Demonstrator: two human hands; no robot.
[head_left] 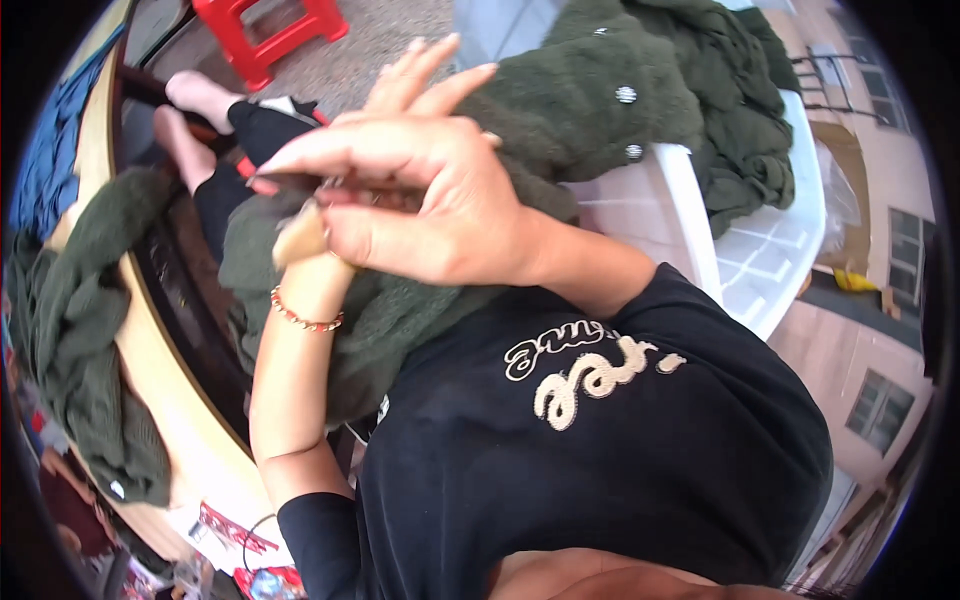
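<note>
My right hand (pixel 450 195) is raised over my lap, its thumb and index finger apart and the other fingers spread. It crosses in front of my left hand (pixel 300 238), whose fingers are mostly hidden and blurred. A small dark shape lies between the hands; I cannot make out what it is. An orange-and-white beaded bracelet (pixel 306 315) circles my left wrist. Under both hands a dark green fuzzy knit garment (pixel 400 325) covers my lap. Beyond my right hand, more dark green knitwear (pixel 570 105) with round shiny buttons (pixel 626 95) spreads over the plastic bins.
A pale wooden table edge (pixel 185 395) curves along my left, with another green knit garment (pixel 100 350) draped over it. To my right stands a translucent plastic bin (pixel 770 245). A red stool (pixel 275 40) is on the far floor, near another person's legs (pixel 190 130).
</note>
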